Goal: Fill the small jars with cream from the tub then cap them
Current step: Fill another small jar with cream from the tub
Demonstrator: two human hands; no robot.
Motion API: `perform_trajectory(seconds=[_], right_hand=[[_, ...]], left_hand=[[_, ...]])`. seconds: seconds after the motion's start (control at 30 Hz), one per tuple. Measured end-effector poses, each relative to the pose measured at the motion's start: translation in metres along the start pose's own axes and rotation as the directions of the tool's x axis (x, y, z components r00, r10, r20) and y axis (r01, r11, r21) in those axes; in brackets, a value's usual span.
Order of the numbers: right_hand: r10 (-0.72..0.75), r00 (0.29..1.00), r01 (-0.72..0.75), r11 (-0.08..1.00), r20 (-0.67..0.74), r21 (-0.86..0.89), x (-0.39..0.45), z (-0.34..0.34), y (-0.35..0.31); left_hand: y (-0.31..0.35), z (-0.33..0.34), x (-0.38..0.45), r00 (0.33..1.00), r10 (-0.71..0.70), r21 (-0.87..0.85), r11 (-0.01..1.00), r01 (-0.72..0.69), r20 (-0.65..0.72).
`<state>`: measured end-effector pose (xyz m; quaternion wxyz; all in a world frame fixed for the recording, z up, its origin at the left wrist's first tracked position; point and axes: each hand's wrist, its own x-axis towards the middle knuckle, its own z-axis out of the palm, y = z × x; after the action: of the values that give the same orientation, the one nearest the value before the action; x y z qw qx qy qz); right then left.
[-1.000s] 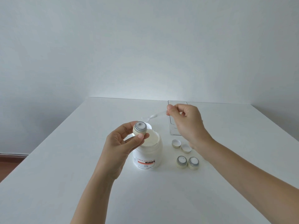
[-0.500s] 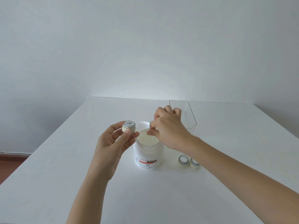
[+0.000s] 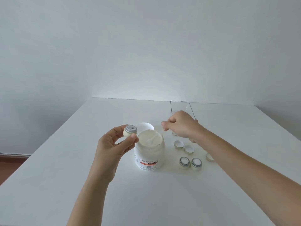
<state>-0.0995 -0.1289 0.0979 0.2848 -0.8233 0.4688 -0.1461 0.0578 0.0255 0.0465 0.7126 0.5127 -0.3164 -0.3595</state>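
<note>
Your left hand (image 3: 114, 144) pinched a small jar (image 3: 130, 130) between thumb and fingertips, mouth up and tilted slightly, held just left of the tub's rim. Your right hand (image 3: 182, 125) had its fingers curled round a thin clear spatula (image 3: 160, 131), whose tip dipped into the cream at the far right side of the open tub (image 3: 149, 152). By the look of it you were at the scooping step for this jar, which seemed not yet filled. The next move called for lifting a modest dab and carrying it across the tub to the jar's narrow mouth without smearing its threaded neck. To the right of the tub stood two jars (image 3: 190, 163), side by side and apparently filled but uncapped. Three loose caps (image 3: 183, 146) lay beyond them, under your right wrist and forearm. The tub's lid (image 3: 146, 126) lay just behind the tub, and a clear tray (image 3: 180, 106) rested farther back on the white table (image 3: 65, 176).
</note>
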Motion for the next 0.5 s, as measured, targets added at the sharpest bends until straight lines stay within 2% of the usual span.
perform_trajectory(seconds=[0.27, 0.5], right_hand=[[0.098, 0.995, -0.092, 0.936, 0.001, 0.341, 0.008, -0.024, 0.006], [0.092, 0.996, -0.086, 0.899, 0.006, 0.429, 0.009, -0.028, -0.002]], left_hand=[[-0.001, 0.005, 0.004, 1.0, -0.015, 0.067, 0.998, 0.015, -0.004], [-0.001, 0.016, 0.005, 0.997, -0.048, 0.045, 0.998, 0.046, 0.054]])
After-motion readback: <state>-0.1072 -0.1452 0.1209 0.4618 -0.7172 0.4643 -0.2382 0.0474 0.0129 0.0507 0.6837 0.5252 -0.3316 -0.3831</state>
